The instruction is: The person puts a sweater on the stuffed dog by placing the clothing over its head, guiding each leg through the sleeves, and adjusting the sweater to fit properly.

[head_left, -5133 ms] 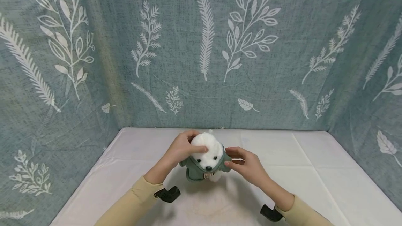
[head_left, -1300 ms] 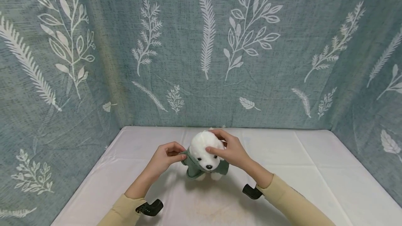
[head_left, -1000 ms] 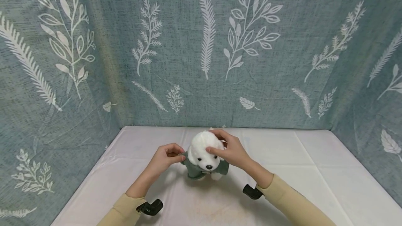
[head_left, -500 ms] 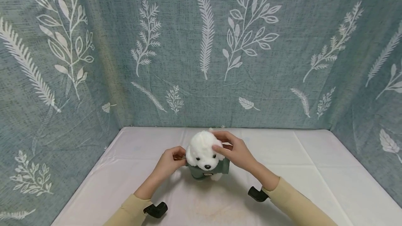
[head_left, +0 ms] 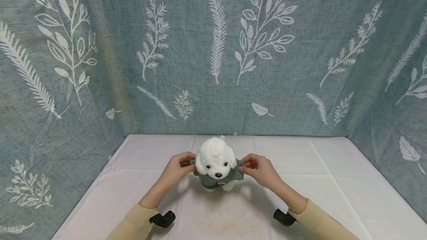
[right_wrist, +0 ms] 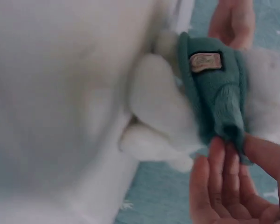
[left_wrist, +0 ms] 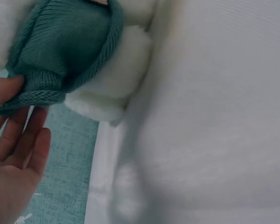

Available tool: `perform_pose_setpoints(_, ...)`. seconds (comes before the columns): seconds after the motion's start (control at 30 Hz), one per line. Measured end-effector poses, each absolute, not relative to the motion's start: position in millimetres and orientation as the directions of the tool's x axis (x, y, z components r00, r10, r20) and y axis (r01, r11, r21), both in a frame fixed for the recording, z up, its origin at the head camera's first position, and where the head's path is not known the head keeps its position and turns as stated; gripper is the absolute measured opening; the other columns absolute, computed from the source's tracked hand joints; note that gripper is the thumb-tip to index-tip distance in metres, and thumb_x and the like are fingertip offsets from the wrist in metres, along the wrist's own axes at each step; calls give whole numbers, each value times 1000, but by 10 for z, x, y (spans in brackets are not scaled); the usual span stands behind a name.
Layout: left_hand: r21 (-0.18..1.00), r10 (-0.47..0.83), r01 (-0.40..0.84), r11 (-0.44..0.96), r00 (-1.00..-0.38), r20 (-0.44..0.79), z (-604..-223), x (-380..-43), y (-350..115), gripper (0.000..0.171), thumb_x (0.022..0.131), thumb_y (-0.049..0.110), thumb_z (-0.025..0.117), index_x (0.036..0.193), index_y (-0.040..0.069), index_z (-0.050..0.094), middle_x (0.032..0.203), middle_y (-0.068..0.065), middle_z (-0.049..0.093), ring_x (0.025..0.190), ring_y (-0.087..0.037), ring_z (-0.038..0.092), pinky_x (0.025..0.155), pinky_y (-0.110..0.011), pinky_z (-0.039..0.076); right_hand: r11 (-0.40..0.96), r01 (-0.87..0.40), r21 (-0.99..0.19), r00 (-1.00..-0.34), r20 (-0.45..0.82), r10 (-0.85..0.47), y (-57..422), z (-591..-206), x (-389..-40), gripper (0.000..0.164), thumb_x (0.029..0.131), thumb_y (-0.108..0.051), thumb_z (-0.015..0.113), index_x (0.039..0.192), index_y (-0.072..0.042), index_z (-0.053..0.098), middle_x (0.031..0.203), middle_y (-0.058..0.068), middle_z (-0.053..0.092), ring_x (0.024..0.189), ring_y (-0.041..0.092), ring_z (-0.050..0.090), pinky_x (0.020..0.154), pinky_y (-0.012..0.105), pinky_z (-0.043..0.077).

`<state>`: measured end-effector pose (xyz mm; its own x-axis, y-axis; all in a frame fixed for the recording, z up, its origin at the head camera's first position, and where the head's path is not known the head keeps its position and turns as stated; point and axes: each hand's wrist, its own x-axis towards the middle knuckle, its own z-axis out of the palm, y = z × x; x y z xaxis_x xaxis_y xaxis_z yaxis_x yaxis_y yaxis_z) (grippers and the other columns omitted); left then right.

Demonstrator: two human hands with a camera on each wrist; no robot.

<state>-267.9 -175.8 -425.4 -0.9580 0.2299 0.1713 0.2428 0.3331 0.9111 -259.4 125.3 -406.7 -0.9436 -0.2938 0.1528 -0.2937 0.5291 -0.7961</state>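
A white plush dog stands on the table, facing me, in a green knitted sweater with a small label on its chest. My left hand pinches the sweater's sleeve at the dog's left-of-picture side; the left wrist view shows the thumb over the knit edge and the fingers beneath it. On the other side my right hand pinches the opposite sleeve between thumb and fingers. The dog's white legs show below the hem. Its back is hidden in the head view.
A white cloth covers the table. Blue-green curtains with white leaf prints hang behind it and at both sides. Each wrist wears a black camera mount, one left and one right.
Half a second ago my right hand held the dog's head; it has moved down to the sweater's sleeve. The left hand stays at its sleeve, now drawn outward. The sweater sits more evenly.
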Motion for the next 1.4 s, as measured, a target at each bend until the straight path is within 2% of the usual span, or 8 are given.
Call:
perform_pose_setpoints(0.13,931,162,217,293,-971,175,-4223,-2685,-1798,18,88,13,67,104,5,67,88,-3,64,79,-16,60,75,-36,51,484,-290,-825,-952,195,-237,1229,-4011,-2666,14,87,-23,69,94,-11,67,82,-1,66,75,16,64,64,28,50)
perform_pose_setpoints(0.3,967,65,123,222,-992,111,-4240,-2695,-1818,23,90,13,65,106,-3,64,86,0,62,78,-8,61,78,-31,54,559,-184,-809,-976,85,-198,1166,-4048,-2751,12,88,-20,68,89,-9,65,75,0,66,71,20,64,60,27,50)
perform_pose_setpoints(0.43,972,66,75,222,-996,61,-4277,-2689,-1791,28,91,13,63,115,-1,62,103,-10,64,93,-16,63,84,-35,54,588,-132,-798,-983,28,-183,1143,-4107,-2768,12,89,-20,67,93,-8,65,81,1,66,75,18,64,63,28,52)
perform_pose_setpoints(0.63,968,182,63,244,-983,18,-4268,-2672,-1779,44,87,10,67,129,6,54,133,-13,53,116,-26,54,93,-40,47,518,-221,-827,-972,145,-184,1116,-4093,-2792,14,88,-18,68,101,-13,67,94,1,69,84,15,65,68,29,52)
perform_pose_setpoints(0.83,961,85,34,274,-996,11,-4264,-2683,-1760,33,86,7,67,118,4,61,102,-7,64,87,-14,58,83,-38,49,491,-299,-818,-951,213,-223,1093,-4113,-2820,9,85,-17,71,94,-15,69,88,-1,69,79,12,65,66,28,52)
perform_pose_setpoints(1.03,933,-26,-37,358,-999,-30,-4295,-2704,-1742,26,83,8,71,108,3,65,92,-7,62,87,-18,56,77,-37,49,564,-230,-793,-972,156,-177,1099,-4186,-2849,6,85,-16,71,90,-14,69,85,-1,66,76,11,62,64,28,51)
perform_pose_setpoints(1.2,913,-32,22,408,-999,38,-4216,-2655,-1710,30,84,9,70,113,5,65,106,-12,63,96,-23,60,79,-36,52,548,-243,-800,-969,179,-169,1144,-4153,-2850,12,85,-17,72,95,-13,69,91,1,69,84,16,65,71,30,53)
perform_pose_setpoints(1.4,906,11,238,350,-968,250,-3979,-2518,-1758,35,88,22,68,122,14,61,121,-7,62,110,-22,59,92,-32,49,438,-366,-821,-930,323,-173,1260,-4020,-2790,27,85,-24,72,108,-12,65,102,5,69,93,19,66,80,28,55)
